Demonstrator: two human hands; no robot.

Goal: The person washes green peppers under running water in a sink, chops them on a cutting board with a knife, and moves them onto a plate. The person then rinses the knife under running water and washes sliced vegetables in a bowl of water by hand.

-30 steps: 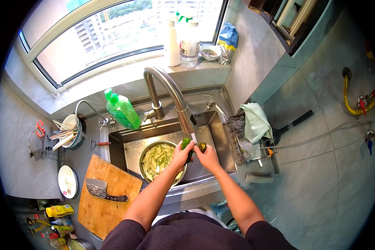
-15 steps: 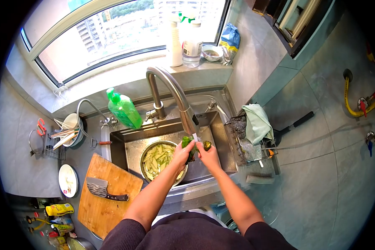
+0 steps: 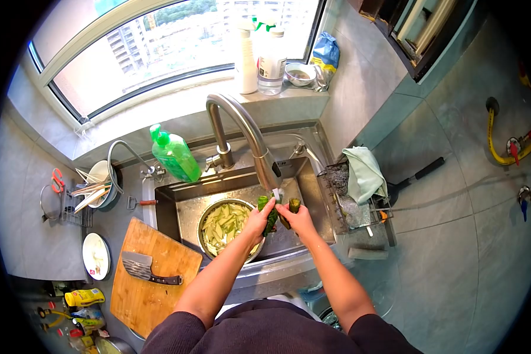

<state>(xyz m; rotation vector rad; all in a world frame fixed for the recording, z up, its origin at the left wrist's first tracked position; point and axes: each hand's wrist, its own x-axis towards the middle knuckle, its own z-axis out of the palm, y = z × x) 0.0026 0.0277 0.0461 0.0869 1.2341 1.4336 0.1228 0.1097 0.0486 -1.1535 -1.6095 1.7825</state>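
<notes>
Under the faucet (image 3: 242, 127), my left hand (image 3: 259, 221) is closed around a dark green pepper (image 3: 270, 221). A second, darker green pepper (image 3: 294, 205) is in my right hand (image 3: 299, 221), its blunt end pointing up. The hands are close together over the sink (image 3: 295, 245), and a short white stream of water falls between them. Just left of my left hand, a round metal bowl (image 3: 200, 236) stands in the sink, with pale green slices (image 3: 224, 224) lying in water. My left forearm passes over part of its rim.
A wooden cutting board (image 3: 135, 301) with a cleaver (image 3: 138, 265) lies left of the sink. Behind stands a green soap bottle (image 3: 177, 156). A rack with a pale cloth (image 3: 364, 174) is on the right. A white plate (image 3: 96, 256) and a bowl with chopsticks (image 3: 103, 174) are farther left.
The two peppers have turned slightly in my hands, and more of the right one shows. Both hands stay under the faucet; the bowl and board have not moved.
</notes>
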